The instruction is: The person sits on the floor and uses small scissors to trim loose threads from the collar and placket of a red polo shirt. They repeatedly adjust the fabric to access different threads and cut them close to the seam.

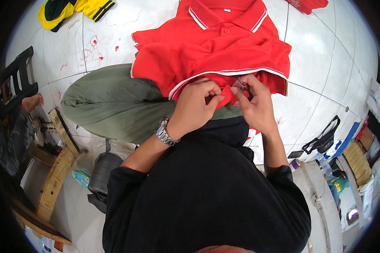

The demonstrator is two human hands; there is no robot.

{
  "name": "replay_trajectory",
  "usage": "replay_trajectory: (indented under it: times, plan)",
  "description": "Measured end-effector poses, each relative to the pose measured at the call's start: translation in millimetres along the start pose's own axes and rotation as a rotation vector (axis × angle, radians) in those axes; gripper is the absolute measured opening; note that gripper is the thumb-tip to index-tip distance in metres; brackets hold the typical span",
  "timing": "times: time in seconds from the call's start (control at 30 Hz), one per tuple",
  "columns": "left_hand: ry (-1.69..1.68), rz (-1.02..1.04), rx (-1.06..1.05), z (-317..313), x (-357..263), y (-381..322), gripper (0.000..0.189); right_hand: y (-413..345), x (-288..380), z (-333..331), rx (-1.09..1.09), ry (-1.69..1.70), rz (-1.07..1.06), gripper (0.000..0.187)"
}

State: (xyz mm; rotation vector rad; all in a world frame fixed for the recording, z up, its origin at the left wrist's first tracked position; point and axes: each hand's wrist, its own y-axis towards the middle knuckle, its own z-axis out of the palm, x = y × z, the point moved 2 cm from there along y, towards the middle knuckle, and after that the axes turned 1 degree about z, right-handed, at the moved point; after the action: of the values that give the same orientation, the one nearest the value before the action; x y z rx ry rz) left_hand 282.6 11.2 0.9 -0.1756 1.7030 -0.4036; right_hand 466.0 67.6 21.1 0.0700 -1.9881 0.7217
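Observation:
A red polo shirt with white-trimmed collar and edges lies across my lap and the floor before me. Between finger and thumb, my left hand pinches a fold of the red fabric just below the white-edged opening. My right hand holds small metal thread snips, partly hidden by the fingers, close to that same fold. Its thumb and fingertips meet at the cloth, and the blades lie at the opening. A silver watch is on my left wrist.
Yellow-and-black garments and another red garment lie on the tiled floor. Red thread scraps are scattered at the left. A black plastic chair, another person's foot and wooden boards stand left; a black bag lies right.

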Motion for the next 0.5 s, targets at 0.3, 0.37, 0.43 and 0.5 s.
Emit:
replay_trajectory:
  times: [0.3,0.37,0.43,0.5]
  plan:
    - [-0.157,-0.063,0.061,-8,5,1,0.004,-2,23,-15,-0.053,-0.138,-0.09,0.022]
    - [-0.071,0.017,0.036,-8,1,1,0.003,-6,39,-26,0.001,-0.225,-0.035,0.025]
    - [-0.004,0.084,0.016,-8,-1,2,0.003,-9,45,-30,0.046,-0.267,0.002,0.027]
    - [0.037,0.132,-0.004,-8,-2,3,0.005,-10,48,-30,0.089,-0.27,0.023,0.029]
